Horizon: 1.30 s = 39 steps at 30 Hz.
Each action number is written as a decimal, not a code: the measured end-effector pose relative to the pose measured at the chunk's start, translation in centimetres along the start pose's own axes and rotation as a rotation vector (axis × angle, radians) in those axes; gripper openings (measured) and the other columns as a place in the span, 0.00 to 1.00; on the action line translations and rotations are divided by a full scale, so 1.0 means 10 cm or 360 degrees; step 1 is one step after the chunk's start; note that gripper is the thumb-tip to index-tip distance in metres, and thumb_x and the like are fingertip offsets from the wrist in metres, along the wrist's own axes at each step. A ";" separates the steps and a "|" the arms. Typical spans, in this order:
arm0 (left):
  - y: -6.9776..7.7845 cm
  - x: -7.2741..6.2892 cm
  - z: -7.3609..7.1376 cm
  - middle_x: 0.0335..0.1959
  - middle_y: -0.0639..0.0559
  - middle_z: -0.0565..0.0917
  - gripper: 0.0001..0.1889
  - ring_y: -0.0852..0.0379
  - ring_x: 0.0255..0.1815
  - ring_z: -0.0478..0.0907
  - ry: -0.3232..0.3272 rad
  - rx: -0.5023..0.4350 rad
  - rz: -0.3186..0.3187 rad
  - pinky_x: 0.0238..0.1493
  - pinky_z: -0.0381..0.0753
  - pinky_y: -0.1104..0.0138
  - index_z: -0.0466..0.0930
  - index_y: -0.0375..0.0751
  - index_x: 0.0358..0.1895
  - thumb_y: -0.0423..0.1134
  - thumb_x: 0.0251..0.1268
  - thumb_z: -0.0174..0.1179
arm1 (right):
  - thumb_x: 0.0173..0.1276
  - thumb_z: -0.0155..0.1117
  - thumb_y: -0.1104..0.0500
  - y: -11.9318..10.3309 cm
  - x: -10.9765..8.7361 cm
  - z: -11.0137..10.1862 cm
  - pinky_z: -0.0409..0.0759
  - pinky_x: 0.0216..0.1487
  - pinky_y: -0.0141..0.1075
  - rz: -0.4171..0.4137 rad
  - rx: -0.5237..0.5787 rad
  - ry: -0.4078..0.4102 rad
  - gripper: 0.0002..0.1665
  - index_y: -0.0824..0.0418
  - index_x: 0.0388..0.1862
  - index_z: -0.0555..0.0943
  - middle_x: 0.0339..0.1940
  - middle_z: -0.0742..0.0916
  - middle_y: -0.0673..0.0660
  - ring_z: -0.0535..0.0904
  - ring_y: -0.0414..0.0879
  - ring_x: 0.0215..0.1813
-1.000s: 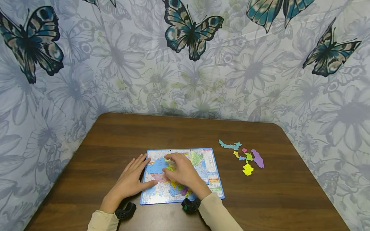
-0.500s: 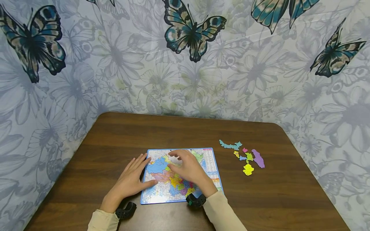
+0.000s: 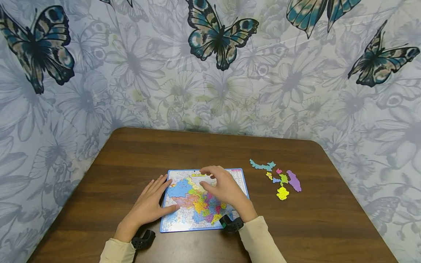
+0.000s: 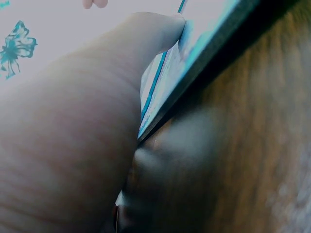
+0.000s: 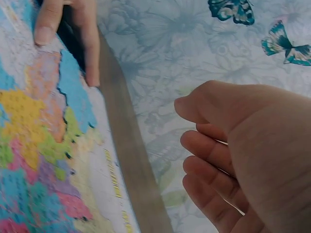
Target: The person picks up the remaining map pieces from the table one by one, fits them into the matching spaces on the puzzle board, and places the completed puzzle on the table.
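Note:
A map puzzle board (image 3: pixel 179 223) with a blue rim lies on the table, its coloured pieces fitted over much of the map. My left hand (image 3: pixel 144 206) rests along its left edge, fingers spread and straight; in the left wrist view the thumb (image 4: pixel 158 31) lies on the board's surface. Over the board's upper right part hovers my right hand (image 3: pixel 227 188), which covers some of the map. In the right wrist view this hand (image 5: pixel 243 131) has loosely bent fingers, thumb apart from the fingertips, and nothing between them.
Right of the board lie several loose puzzle pieces: a long light-blue one (image 3: pixel 261 165), a purple one (image 3: pixel 293 180), a yellow one (image 3: pixel 282 193), a green one (image 3: pixel 283 178) and smaller ones. Behind the brown table (image 3: pixel 131 153) hangs a butterfly-patterned cloth (image 3: pixel 184 106).
My right hand has moved rightward across the board, uncovering the coloured pieces in the middle of the map. My left hand and the loose pieces have stayed put.

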<state>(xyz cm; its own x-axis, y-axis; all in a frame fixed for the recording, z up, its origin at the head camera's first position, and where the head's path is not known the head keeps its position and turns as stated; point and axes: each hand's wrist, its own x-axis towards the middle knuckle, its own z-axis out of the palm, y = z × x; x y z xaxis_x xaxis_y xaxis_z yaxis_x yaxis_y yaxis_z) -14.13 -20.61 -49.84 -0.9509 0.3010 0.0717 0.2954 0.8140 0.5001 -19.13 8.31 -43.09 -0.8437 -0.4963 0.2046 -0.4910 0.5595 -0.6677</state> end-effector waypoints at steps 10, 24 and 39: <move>0.09 -0.14 0.08 0.84 0.42 0.57 0.53 0.39 0.84 0.52 0.0038 0.0020 -0.0002 0.82 0.46 0.43 0.63 0.42 0.80 0.73 0.59 0.65 | 0.70 0.73 0.57 0.05 -0.17 -0.12 0.85 0.57 0.49 -0.0048 -0.0016 0.0042 0.20 0.58 0.59 0.83 0.55 0.88 0.54 0.82 0.52 0.57; 0.28 -0.30 0.12 0.84 0.42 0.56 0.53 0.40 0.84 0.51 0.0042 0.0024 -0.0038 0.82 0.45 0.43 0.62 0.43 0.81 0.73 0.60 0.64 | 0.70 0.73 0.58 0.11 -0.39 -0.39 0.87 0.55 0.49 -0.0093 -0.0038 0.0139 0.19 0.57 0.58 0.84 0.54 0.88 0.57 0.84 0.56 0.55; 0.27 -0.30 0.11 0.85 0.43 0.54 0.54 0.40 0.85 0.49 -0.0003 0.0010 -0.0061 0.83 0.43 0.44 0.60 0.42 0.81 0.75 0.60 0.61 | 0.70 0.72 0.60 0.14 -0.54 -0.39 0.88 0.51 0.47 -0.0112 -0.0042 0.0320 0.18 0.59 0.58 0.84 0.52 0.88 0.54 0.85 0.52 0.51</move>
<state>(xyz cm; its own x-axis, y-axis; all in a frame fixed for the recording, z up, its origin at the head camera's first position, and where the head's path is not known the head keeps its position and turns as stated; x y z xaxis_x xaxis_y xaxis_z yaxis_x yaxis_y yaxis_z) -10.42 -18.76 -49.67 -0.9613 0.2707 0.0512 0.2597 0.8282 0.4967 -16.15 14.39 -42.32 -0.8322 -0.3939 0.3902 -0.5534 0.5469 -0.6282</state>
